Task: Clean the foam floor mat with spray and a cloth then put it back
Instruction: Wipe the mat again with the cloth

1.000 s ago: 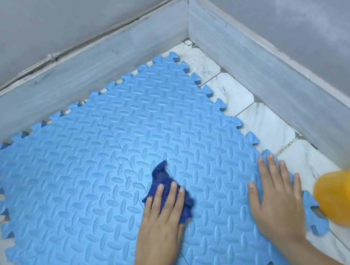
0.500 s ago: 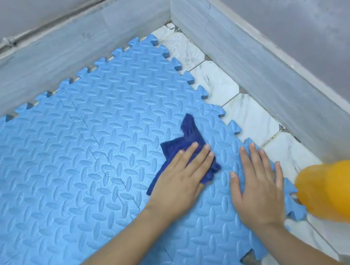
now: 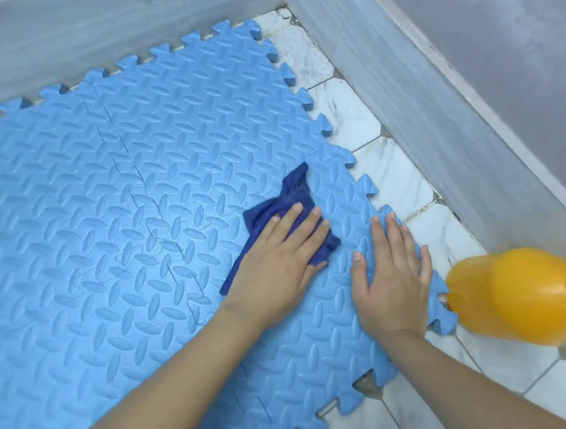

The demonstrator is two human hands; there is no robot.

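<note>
Seen from above, a person knelt over a blue foam floor mat (image 3: 88,224) of interlocking tiles, which lay flat on a white tiled floor (image 3: 342,110) in a room corner. The left hand (image 3: 277,256) pressed a dark blue cloth (image 3: 282,195) down onto the mat with fingers straight and flat, not curled around it. The cloth's long axis ran diagonally, from near the wrist toward the far right, pointing at the mat's toothed right edge. The right hand (image 3: 392,271) lay flat beside it, fingers spread, holding nothing and pinning the mat near that same edge. An orange spray bottle (image 3: 513,299) with a red top lay on its side on the floor, just right of the mat and nearest the right hand. Most of the unwiped mat probably stretched away to the left of the cloth.
</note>
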